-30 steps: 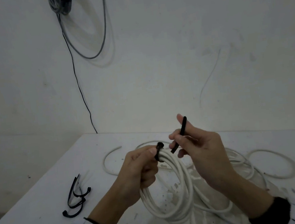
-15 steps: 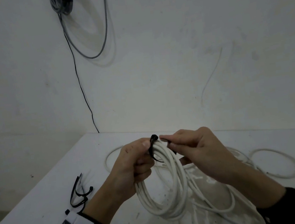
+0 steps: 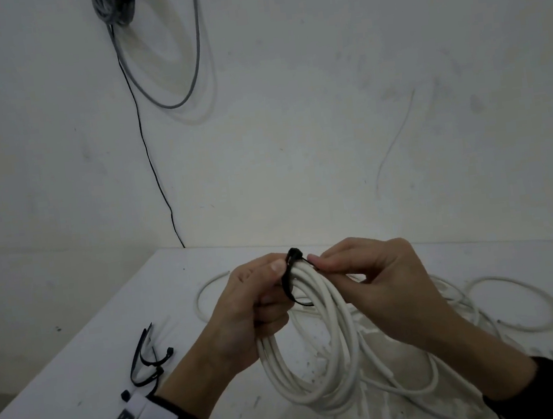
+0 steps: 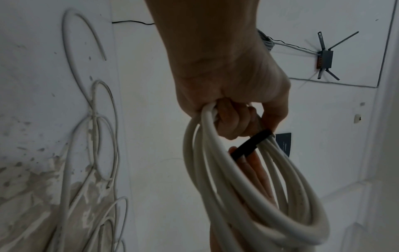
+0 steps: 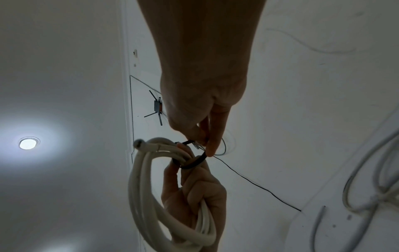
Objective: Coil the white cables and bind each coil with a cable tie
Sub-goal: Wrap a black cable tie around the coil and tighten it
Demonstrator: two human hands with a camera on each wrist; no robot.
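**Black tie looped round the white coil, both my hands on it**

White plaster wall (image 3: 326, 117) ahead, scuffed and marked, filling most of what I see. On it, up top, a grey cable loop (image 3: 182, 92) hangs from a dark bundle, and a thin black wire (image 3: 150, 161) runs down to the table's far edge. In the left wrist view a small dark box with antenna arms (image 4: 325, 58) sits on the wall.

Below me, the white tabletop (image 3: 64, 388), speckled with grime. Loose white cables (image 3: 513, 306) sprawl over its right side in open loops. Over on the left lie spare black cable ties (image 3: 146, 362), well apart from my hands. No containers here that I can make out.

Now the coil of white round cable (image 3: 319, 352): it hangs in the air above the table, several turns bunched together at the top. My left hand (image 3: 246, 316) is curled round that bunch, fingers wrapped tight, thumb up by the tie. The black plastic cable tie (image 3: 290, 280) circles the bunch right beside my left thumb, its head standing just above the strands. My right hand (image 3: 376, 280) pinches the tie's tail between thumb and forefinger, just right of the head, touching the coil's top.
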